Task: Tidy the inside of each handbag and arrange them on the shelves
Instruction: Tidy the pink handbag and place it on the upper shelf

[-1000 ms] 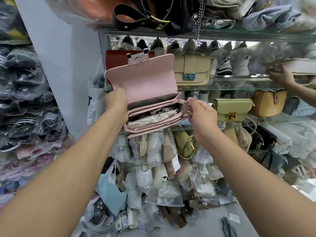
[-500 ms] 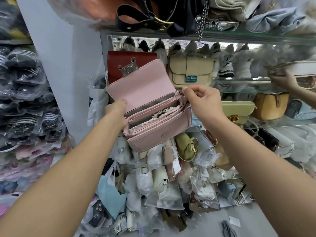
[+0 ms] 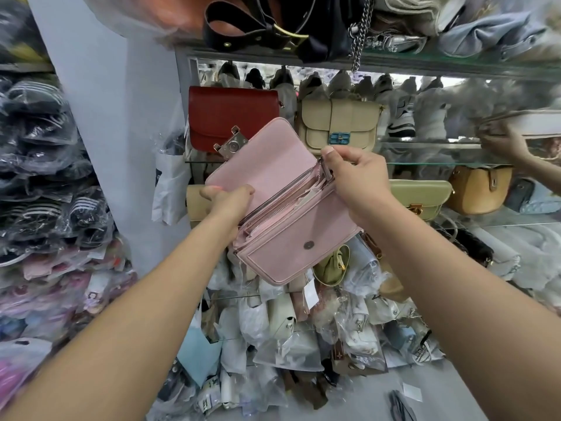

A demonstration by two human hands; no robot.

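Clasps the pink flap handbag (image 3: pixel 291 247) at 9 o'clock with the left grip (image 3: pixel 227 197), pinches the silver zip pull (image 3: pixel 326 170) with the right grip (image 3: pixel 355 180), and likely risks snagging the white stuffing paper (image 3: pixel 300 203).

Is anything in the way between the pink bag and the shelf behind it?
Nothing visible stands between them: the left hand and right hand hold the pink bag in open air before the shelf. The stretch straight behind it, though, is taken by a red bag and a beige bag side by side.
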